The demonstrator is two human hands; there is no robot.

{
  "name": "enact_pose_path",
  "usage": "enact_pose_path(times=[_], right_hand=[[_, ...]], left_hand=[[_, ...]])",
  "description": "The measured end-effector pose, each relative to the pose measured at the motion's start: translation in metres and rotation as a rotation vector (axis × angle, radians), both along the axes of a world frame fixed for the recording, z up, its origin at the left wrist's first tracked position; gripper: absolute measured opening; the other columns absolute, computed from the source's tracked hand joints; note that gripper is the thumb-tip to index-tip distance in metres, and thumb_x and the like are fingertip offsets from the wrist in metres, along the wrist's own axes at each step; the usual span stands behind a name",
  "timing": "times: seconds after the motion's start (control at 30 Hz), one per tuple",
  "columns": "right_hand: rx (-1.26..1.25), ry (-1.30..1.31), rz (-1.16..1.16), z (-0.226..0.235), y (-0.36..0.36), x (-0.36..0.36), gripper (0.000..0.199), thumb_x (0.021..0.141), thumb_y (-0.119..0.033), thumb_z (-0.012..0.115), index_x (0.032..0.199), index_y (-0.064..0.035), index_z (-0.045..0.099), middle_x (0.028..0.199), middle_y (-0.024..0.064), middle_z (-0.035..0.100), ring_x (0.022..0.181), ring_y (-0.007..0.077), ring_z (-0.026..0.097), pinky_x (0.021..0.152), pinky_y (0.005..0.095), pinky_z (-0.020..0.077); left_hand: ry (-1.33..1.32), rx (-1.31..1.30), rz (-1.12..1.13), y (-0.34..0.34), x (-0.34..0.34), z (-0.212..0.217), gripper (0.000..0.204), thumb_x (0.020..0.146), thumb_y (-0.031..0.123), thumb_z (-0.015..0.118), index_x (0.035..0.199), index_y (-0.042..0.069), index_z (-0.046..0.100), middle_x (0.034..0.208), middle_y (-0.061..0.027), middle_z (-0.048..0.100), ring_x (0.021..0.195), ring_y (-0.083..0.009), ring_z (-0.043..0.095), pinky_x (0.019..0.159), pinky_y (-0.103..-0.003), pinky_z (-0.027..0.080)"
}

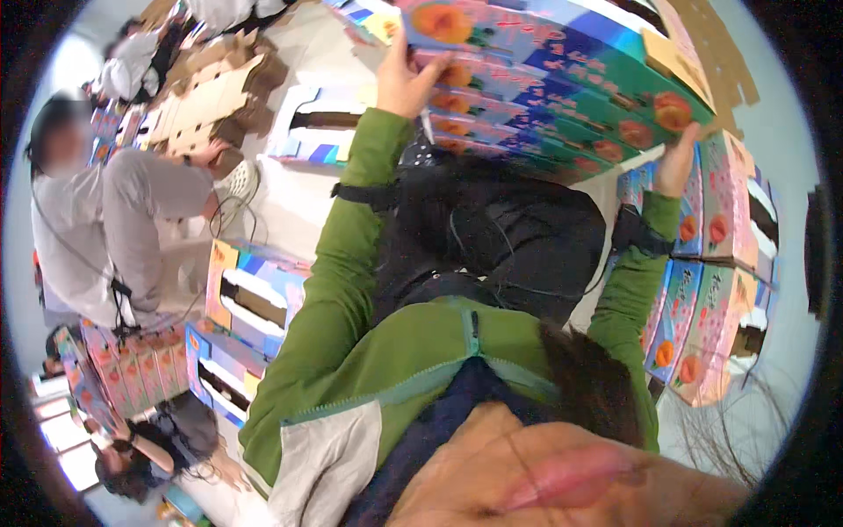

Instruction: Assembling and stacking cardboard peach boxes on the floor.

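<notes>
A row of several printed cardboard fruit cartons (562, 79), blue, green and pink with peach pictures, lies in front of my knees. My left hand (408, 81) grips the left end of the row, thumb and fingers apart around a carton's edge. At the lower right end my right hand (677, 163) presses against a carton's corner, its fingers partly hidden behind the cardboard. The cartons look tilted between my two hands. How many of them my hands bear cannot be told.
More printed cartons (716, 228) are stacked close by my right arm. Handled cartons (250, 299) stand on the floor at left, another carton (318, 123) beyond them. Brown flat cardboard (206, 97) lies far left, near a seated person (140, 202); another person (167, 448) is at lower left.
</notes>
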State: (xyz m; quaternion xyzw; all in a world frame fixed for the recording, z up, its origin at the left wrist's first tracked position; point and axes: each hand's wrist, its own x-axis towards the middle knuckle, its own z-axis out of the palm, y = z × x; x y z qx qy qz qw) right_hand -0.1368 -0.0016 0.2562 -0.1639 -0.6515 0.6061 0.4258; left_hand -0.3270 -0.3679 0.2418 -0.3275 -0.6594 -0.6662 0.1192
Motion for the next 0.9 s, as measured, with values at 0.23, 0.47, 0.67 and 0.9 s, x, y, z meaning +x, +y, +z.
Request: enact_pose_path(times=[0.23,0.47,0.67,0.9], right_hand=[[-0.046,0.051,0.031,-0.021,-0.022,0.013,0.073,0.099,-0.056,0.026,0.140,0.0036,0.037,0.143,0.0159,0.041,0.132,0.0272,0.039,0.111,0.0411,0.0271],[0.229,0.037,-0.189,-0.044,-0.063,0.043,0.054,0.101,-0.036,0.031,0.130,0.0055,0.049,0.129,0.0184,0.055,0.121,0.0295,0.051,0.106,0.0412,0.0359],[0.541,-0.160,-0.448,-0.076,-0.095,0.067,0.041,0.097,-0.019,0.034,0.100,0.0050,0.067,0.100,0.0157,0.067,0.098,0.0249,0.061,0.087,0.0356,0.0479],[0.301,-0.340,-0.351,-0.090,-0.121,0.078,0.039,0.097,-0.026,0.039,0.087,0.0011,0.065,0.089,0.0084,0.065,0.081,0.0205,0.058,0.076,0.0328,0.0445]], left_hand=[[-0.194,-0.294,0.253,-0.073,0.014,-0.120,0.073,0.082,0.042,0.071,0.133,-0.004,0.046,0.125,-0.0237,0.055,0.115,-0.0300,0.056,0.096,-0.037,0.044],[-0.904,-0.415,0.698,-0.203,-0.018,-0.240,0.070,0.075,0.042,0.073,0.118,-0.010,0.054,0.109,-0.0247,0.061,0.082,-0.0288,0.064,0.067,-0.037,0.053],[-1.477,-0.206,0.696,-0.221,-0.055,-0.282,0.097,0.069,0.063,0.070,0.124,-0.014,0.051,0.128,-0.0279,0.053,0.109,-0.0310,0.060,0.093,-0.037,0.048],[-1.613,0.071,1.376,-0.191,-0.094,-0.250,0.106,0.047,0.049,0.093,0.120,-0.006,0.039,0.112,-0.0253,0.059,0.103,-0.0369,0.060,0.090,-0.046,0.050]])
